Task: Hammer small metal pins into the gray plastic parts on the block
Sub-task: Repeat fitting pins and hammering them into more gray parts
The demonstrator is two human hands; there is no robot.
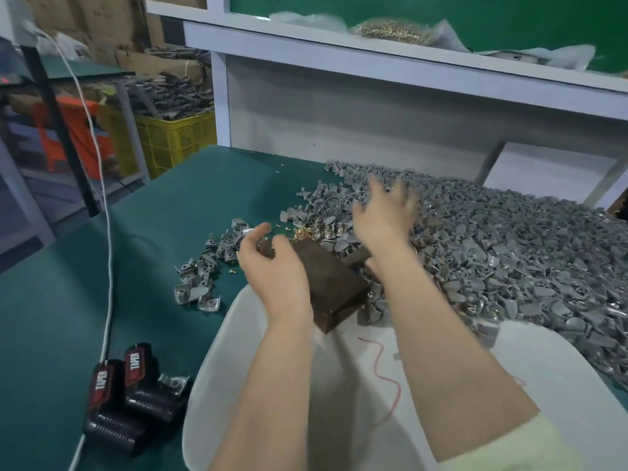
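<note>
The green table [163, 205] lies bare along its left side. A heap of gray plastic parts [509, 260] fills its right side to the far edge. A white tub [339, 396] sits at the near edge, and the brown block [334, 287] overhangs the tub's far rim. The right hand [384, 219], blurred, spreads its fingers over the heap. The left hand [272, 266] hovers above the block's far corner, fingers loosely curled and apart, gripping nothing visible. 2 black packs [129, 396] lie left of the tub. Brass pins [302, 234] lie just beyond the block.
</note>
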